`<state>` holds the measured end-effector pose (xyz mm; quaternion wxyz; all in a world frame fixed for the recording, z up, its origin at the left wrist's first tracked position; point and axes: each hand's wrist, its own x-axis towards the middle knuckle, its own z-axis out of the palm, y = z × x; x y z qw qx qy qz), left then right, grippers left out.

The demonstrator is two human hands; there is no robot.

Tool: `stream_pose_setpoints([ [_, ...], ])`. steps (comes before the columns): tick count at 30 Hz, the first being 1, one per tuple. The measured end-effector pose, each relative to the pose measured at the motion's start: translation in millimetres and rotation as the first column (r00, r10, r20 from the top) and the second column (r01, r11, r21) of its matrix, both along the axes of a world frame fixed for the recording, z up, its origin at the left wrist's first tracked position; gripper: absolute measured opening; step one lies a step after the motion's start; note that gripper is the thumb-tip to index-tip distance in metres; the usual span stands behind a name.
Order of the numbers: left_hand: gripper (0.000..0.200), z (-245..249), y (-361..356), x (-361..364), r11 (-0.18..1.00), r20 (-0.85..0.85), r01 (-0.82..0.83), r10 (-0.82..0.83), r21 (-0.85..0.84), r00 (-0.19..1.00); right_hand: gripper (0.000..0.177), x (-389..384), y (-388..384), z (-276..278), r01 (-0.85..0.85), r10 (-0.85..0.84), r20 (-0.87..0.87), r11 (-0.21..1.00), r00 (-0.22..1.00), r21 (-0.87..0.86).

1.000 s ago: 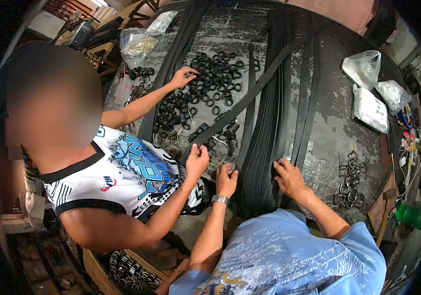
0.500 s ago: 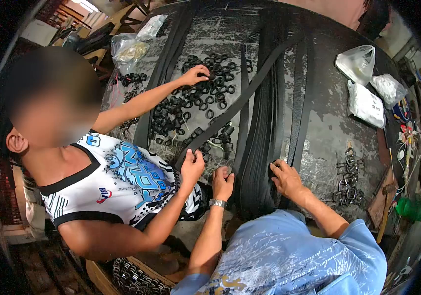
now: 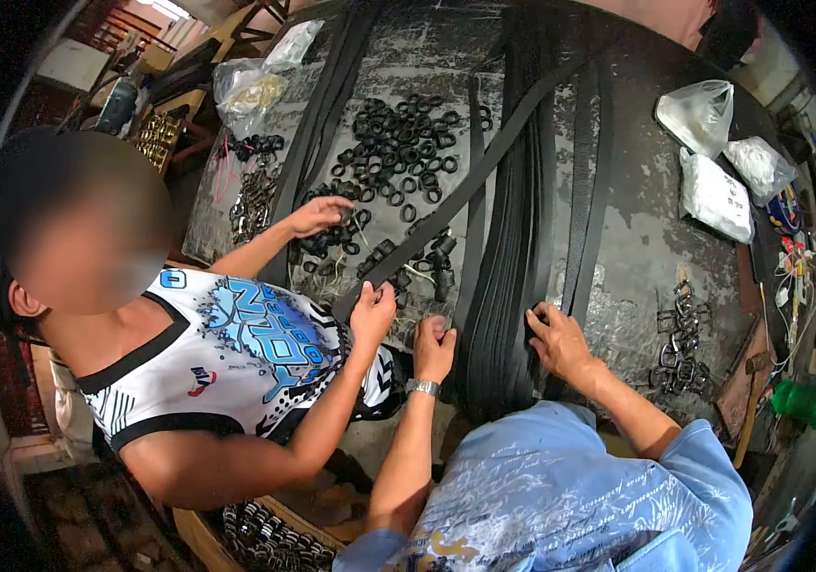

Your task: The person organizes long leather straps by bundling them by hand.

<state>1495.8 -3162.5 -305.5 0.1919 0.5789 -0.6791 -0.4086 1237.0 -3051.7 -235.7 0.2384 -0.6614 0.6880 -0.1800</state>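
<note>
**2 hands at the near end of the straps**

2 bare hands work at the table edge, at 6 o'clock. The right hand grasps the near end of the straps. Its fingers curl over the bundle's edge, likely to pin the stack flat where it runs off toward 12 o'clock. The left hand, with a watch on the wrist, is clenched just beside the bundle at its 9 o'clock. The curled fingers cover whatever is inside, so I cannot tell whether it pinches a strap end, a loop or nothing.

A co-worker sits at 9 o'clock. 1 co-worker hand holds the low end of a single strap that slants toward 1 o'clock, seemingly to keep it straight. The other hand rests among the loops heaped at 11 o'clock, within easy reach. Some buckles lie at 3 o'clock of the right hand, and 3 bags sit at 2 o'clock, well apart.

The far ends of the straps are cut off at the top. Arms and shirts hide the table's near edge. The clutter at the 3 o'clock rim is too dark and warped to name.
</note>
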Motion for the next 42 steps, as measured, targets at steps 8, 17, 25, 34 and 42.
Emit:
stream_pose_setpoints([
  [8,0.037,-8,-8,2,1.000,0.031,0.027,-0.028,0.013,0.999,0.053,-1,-3,-7,-0.015,0.014,-0.034,0.999,0.999,-0.029],
  [17,0.034,-12,-7,-1,1.000,0.013,0.010,-0.010,0.012,1.000,0.056,-2,-8,-6,-0.003,0.005,-0.033,0.999,0.999,0.049],
  [25,0.036,-18,-7,1,1.000,-0.047,-0.010,0.011,0.023,0.999,0.053,2,-8,-10,0.005,-0.004,-0.045,1.000,0.999,0.017],
  [34,0.032,-9,-3,-4,0.997,-0.056,-0.048,0.051,0.054,0.997,0.051,-1,-8,-7,-0.024,0.025,-0.025,0.999,0.999,0.027],
  [42,0.036,-16,-3,-1,0.999,-0.041,-0.017,0.019,0.051,0.999,0.063,-45,-2,13,0.058,-0.050,0.058,0.989,0.997,-0.137],
])
